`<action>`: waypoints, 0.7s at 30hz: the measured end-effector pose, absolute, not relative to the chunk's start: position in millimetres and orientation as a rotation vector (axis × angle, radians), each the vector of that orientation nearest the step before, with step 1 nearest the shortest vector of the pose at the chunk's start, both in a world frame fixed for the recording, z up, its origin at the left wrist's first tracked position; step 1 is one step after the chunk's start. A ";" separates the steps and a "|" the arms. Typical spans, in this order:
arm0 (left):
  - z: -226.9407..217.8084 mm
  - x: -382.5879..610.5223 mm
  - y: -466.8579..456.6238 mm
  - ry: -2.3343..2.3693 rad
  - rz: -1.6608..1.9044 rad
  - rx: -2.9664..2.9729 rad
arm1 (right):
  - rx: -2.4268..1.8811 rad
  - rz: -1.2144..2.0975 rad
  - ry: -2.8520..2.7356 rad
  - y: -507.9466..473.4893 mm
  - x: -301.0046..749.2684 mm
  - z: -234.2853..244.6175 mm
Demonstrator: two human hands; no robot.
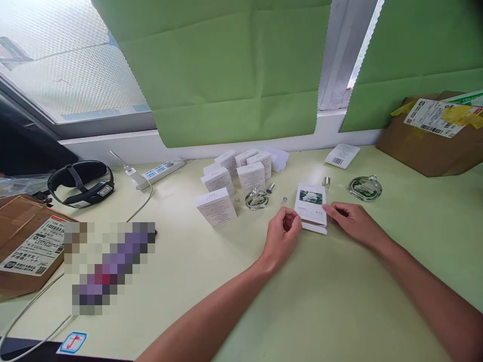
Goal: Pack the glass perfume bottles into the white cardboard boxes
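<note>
The left hand (283, 231) is curled, thumb bent toward the index finger, its fingertips at the near left corner of a printed carton (310, 201); whether it pinches the card cannot be told. The right hand (347, 218) is loosely curled, its thumb against the carton's right edge; its grip underneath is hidden. The carton lies between the hands, thin smooth white card with a flower picture, its narrow end flap (314, 228) folded out toward the person.

The left forearm slants up and rightward, the right one up and leftward, both low over the smooth, pale table (169, 322).

Ahead and left of the left hand sit a squat, clear glass bottle (257, 199) and a shiny silver cap (270, 188), beside crisp-edged white boxes (216, 207). Ahead of the right hand are a second silver cap (326, 181) and, farther right, a second glass bottle (365, 187), rounded and faceted.
</note>
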State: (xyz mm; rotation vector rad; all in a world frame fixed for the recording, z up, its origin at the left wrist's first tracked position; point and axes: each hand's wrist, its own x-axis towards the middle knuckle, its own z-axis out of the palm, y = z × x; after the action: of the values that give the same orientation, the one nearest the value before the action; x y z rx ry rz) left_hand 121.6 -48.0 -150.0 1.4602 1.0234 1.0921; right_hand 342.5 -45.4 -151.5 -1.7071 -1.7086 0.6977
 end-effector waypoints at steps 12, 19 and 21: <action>-161.2 125.5 -49.5 1.201 0.986 1.798 | -1.670 1.008 -1.270 -30.3 331.8 -149.9; -159.3 122.1 -46.8 1.151 1.038 1.674 | -1.431 1.285 -1.177 -25.9 319.5 -138.1; -157.5 121.9 -47.0 1.088 1.067 1.614 | -1.360 1.351 -1.052 -29.7 317.1 -140.7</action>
State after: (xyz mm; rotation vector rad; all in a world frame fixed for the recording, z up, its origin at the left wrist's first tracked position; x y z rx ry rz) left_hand 121.9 -47.0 -157.5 1.6139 1.0875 1.0673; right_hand 317.1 -29.7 -140.7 -1.3597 -1.0520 1.3510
